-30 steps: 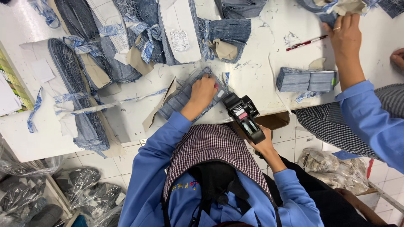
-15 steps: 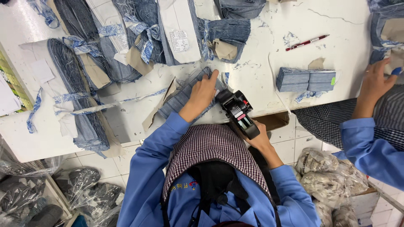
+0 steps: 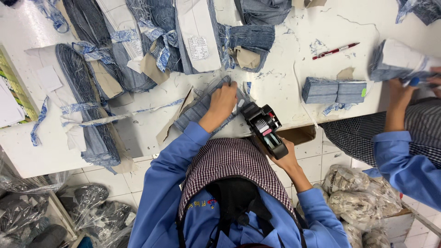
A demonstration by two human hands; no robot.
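Around the hands, denim bundles [image 3: 92, 115] crowd the white table [image 3: 285, 59].

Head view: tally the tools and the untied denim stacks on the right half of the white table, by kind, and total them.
Label gun, held in the right hand: 1
Red pen: 1
Fanned denim stack under the left hand: 1
Square denim stacks, side by side: 2
Total: 5

garment workshop | tied denim bundles [image 3: 87, 115] | white worktable [image 3: 285, 82] | bagged scraps [image 3: 353, 183]
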